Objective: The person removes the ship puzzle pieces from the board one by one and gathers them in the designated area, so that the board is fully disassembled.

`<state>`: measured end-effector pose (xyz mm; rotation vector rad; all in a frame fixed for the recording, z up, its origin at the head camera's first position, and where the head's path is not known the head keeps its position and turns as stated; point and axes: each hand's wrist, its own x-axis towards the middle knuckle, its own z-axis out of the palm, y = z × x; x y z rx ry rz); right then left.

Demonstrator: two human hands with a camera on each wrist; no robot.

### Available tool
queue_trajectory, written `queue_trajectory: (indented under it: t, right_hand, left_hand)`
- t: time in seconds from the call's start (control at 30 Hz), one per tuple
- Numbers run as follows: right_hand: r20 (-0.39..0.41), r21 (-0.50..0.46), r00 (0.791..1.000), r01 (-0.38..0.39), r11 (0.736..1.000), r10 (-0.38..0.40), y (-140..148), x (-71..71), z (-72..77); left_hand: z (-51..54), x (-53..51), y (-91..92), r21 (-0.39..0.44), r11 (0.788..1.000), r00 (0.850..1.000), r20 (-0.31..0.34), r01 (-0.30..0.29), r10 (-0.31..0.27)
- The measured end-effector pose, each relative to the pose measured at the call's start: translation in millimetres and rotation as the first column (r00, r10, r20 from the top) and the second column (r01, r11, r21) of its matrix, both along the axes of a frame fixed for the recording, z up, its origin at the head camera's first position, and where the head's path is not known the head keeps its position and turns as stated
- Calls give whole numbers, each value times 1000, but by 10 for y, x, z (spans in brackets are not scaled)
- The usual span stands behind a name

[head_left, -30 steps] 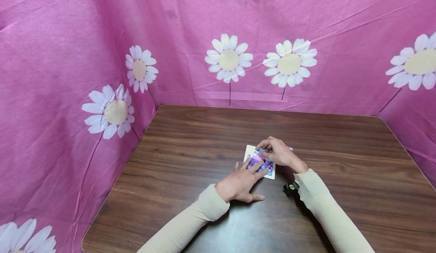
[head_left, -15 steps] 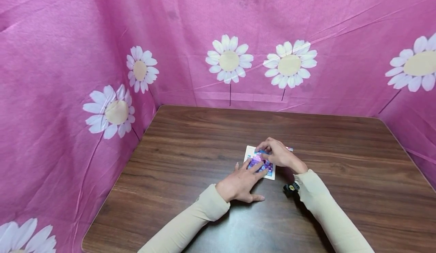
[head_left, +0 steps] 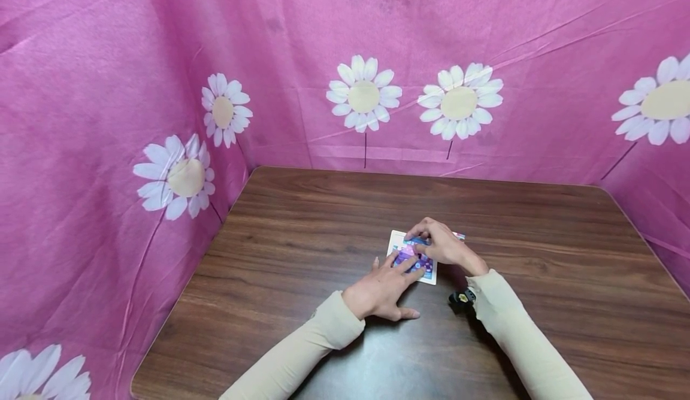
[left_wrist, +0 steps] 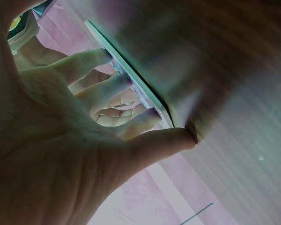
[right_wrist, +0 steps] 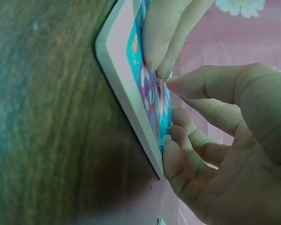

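Note:
A small picture board with a thick white border and a bright purple, pink and blue picture lies flat on the table, partly hidden by both hands. My left hand spreads straight fingers over its near part and presses on the picture, thumb out to the side on the tabletop. At the board's far right, my right hand arches with bent fingers. In the right wrist view, the thumb and the other fingertips touch the board's picture, apart from each other. Whether a piece sits between them cannot be made out.
A small red and blue flat thing shows behind the right hand, mostly hidden. The brown wooden table meets a pink cloth with white daisies at its back and sides. A black device is at the right wrist.

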<state>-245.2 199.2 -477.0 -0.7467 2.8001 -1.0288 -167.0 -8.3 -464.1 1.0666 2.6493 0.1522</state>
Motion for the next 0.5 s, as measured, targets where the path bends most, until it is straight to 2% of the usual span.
queue_trajectory:
  t: [0.5]
  right_hand:
    - [31, -13, 999, 13, 1000, -12, -17, 0, 2]
  left_hand:
    - [12, 6, -5, 0, 1000, 1000, -19, 11, -11]
